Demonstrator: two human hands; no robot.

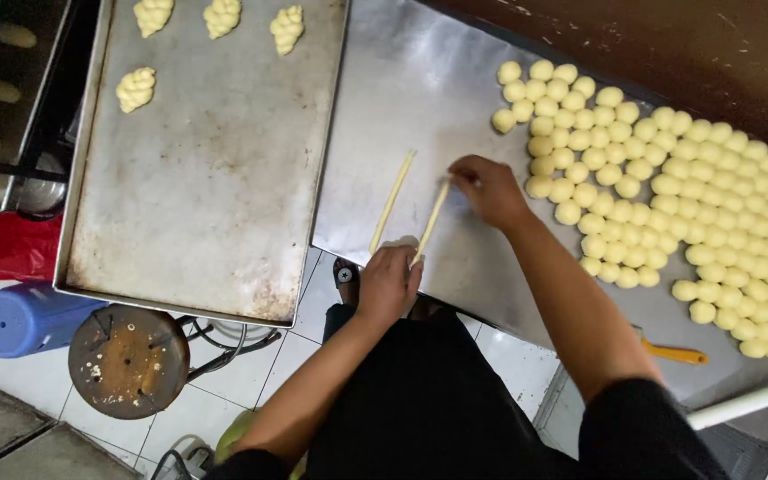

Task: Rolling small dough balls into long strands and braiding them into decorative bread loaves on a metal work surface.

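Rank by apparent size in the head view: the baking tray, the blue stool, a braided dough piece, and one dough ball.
1. Baking tray
2. Blue stool
3. Braided dough piece
4. Dough ball

The stool sits lower, so its size is unsure.

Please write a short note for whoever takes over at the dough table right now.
Left hand: at the table's near edge, pinching the near ends of two thin dough ropes.
Right hand: fingertips on the far end of the right rope.
Ropes lie side by side on the steel table, apart at the far ends, not yet braided.
Done: four braided pieces sit on the baking tray to the left.
Left: a large batch of dough balls rests unrolled on the table's right side.
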